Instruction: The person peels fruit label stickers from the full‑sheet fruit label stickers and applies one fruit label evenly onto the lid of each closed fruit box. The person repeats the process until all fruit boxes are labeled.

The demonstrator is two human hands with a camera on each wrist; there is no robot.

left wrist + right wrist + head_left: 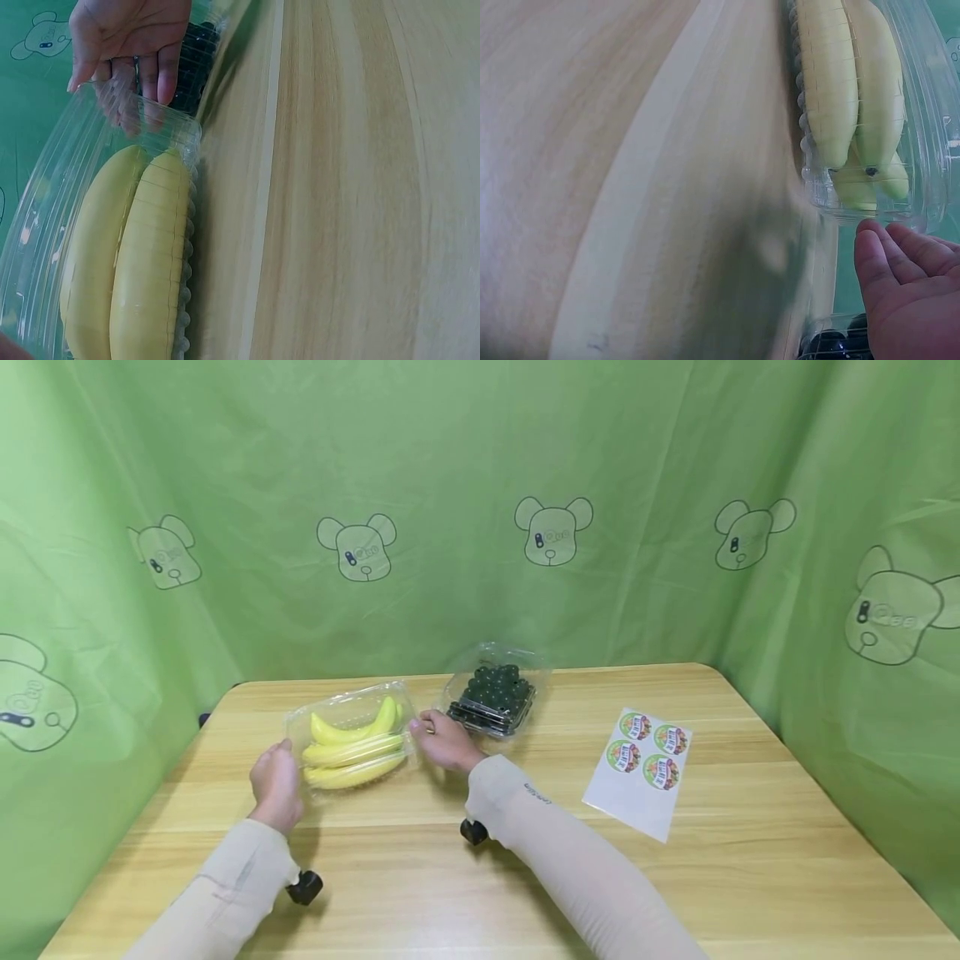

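A clear plastic clamshell box (pixel 341 702) with several yellow bananas (pixel 352 750) stands at the left of the table, between the two hands. My left hand (pixel 276 785) is against its left end, fingers mostly hidden; whether they curl round it I cannot tell. At the opposite end is my right hand (pixel 447 741), its straight fingers (pixel 900 259) reaching the end wall in the right wrist view. Through the clear plastic in the left wrist view, the right hand (pixel 135 37) shows its palm, with the thumb beside the lid's corner.
Behind the right hand stands a second clear box with dark grapes (pixel 498 689), near the table's back edge. A white sheet (pixel 630 802) with several round fruit stickers (pixel 662 772) lies on the right of the wooden table (pixel 420 893). Green curtains (pixel 450 435) surround the table.
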